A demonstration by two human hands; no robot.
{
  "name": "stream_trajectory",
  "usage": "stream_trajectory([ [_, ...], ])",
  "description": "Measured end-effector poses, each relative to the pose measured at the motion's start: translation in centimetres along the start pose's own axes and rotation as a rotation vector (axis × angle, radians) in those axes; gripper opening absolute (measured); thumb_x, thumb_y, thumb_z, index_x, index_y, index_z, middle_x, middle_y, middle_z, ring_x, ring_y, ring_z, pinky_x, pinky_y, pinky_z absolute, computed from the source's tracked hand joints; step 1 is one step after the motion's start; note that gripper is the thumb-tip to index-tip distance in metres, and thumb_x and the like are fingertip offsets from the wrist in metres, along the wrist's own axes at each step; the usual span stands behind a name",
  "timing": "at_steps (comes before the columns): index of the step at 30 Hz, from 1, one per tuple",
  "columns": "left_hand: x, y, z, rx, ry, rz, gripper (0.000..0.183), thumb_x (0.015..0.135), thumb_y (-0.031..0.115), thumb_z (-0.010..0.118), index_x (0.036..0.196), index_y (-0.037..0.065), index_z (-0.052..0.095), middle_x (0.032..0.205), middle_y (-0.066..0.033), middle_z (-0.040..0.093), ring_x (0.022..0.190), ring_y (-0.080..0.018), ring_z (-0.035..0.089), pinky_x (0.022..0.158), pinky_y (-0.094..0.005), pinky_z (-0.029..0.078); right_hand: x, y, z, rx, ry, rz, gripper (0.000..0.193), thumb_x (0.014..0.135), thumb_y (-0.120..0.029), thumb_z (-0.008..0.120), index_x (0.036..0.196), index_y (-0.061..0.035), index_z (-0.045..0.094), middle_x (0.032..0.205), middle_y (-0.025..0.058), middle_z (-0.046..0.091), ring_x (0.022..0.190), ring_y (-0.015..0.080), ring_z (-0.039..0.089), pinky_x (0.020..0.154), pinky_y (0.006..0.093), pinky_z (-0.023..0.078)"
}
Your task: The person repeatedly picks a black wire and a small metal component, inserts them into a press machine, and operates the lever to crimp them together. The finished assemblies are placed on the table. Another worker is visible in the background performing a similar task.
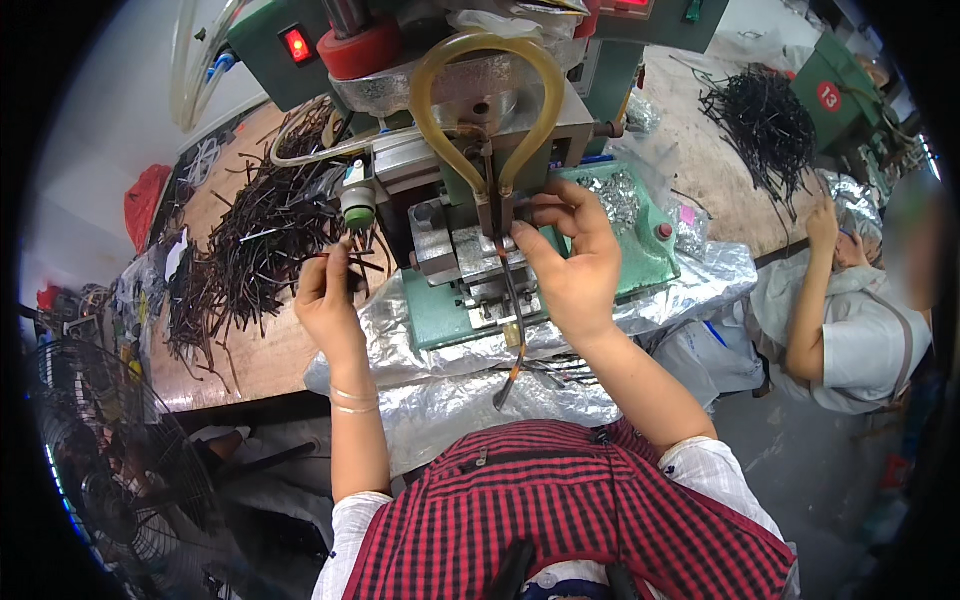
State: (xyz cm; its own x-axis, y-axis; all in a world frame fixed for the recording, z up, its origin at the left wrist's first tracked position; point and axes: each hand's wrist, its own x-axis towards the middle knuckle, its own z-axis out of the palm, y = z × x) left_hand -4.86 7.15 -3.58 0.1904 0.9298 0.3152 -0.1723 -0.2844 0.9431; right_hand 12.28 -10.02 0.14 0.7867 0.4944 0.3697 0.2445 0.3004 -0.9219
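Co-worker's face (pixel 915 250) blurred; fan (pixel 110 470) cut off by left rim.

Both forearms raised forward, left hand (pixel 326 296) pinched shut, right hand (pixel 570 262) fingers curled, gripping.

Green machine base (pixel 640 262), amber tube loop (pixel 432 75), silver foil sheet (pixel 470 400), red-and-black checked apron (pixel 560 500)

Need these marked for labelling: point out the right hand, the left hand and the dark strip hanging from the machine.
right hand (pixel 570 265), head view, on the back of the hand.
left hand (pixel 325 300), head view, on the back of the hand.
dark strip (pixel 516 320), head view, on its middle stretch below the fingers.
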Motion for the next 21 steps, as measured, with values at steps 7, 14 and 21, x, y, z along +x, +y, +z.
stream_trajectory([
  [7, -3.0, 7.3, 3.2, -0.084, -0.275, 0.628, 0.014, 0.092, -0.005, 0.068, 0.106, -0.003, 0.065, 0.096, -0.0183, 0.072, 0.081, -0.023, 0.072, 0.068, -0.0313, 0.062, -0.6, -3.0, 0.9, 0.078, -0.065, 0.013, 0.052, 0.083, 0.002, 0.07, 0.132, 0.0039, 0.053, 0.117, 0.0143, 0.067, 0.101, 0.0189, 0.067, 0.095, 0.0321, 0.051],
  [14, -4.7, 7.0, 6.6, 0.424, -0.57, 1.209, 0.021, 0.075, 0.008, 0.083, 0.092, 0.007, 0.071, 0.102, -0.0118, 0.074, 0.058, -0.0119, 0.057, 0.048, -0.0253, 0.043, 0.9, -0.7, -5.4, -0.41, -0.206, -0.057, 0.036, 0.092, 0.002, 0.06, 0.127, 0.0022, 0.063, 0.122, 0.0122, 0.07, 0.115, 0.0199, 0.065, 0.104, 0.0319, 0.046],
  [21, -4.1, 5.2, 7.1, 0.376, -0.573, 1.279, 0.021, 0.074, 0.012, 0.086, 0.089, 0.009, 0.071, 0.098, -0.0104, 0.075, 0.054, -0.0082, 0.056, 0.045, -0.022, 0.04, 0.6, 4.1, -12.0, -0.578, -0.035, -0.03, 0.025, 0.092, -0.001, 0.06, 0.115, -0.0009, 0.068, 0.108, 0.0138, 0.074, 0.104, 0.023, 0.071, 0.092, 0.0328, 0.052],
])
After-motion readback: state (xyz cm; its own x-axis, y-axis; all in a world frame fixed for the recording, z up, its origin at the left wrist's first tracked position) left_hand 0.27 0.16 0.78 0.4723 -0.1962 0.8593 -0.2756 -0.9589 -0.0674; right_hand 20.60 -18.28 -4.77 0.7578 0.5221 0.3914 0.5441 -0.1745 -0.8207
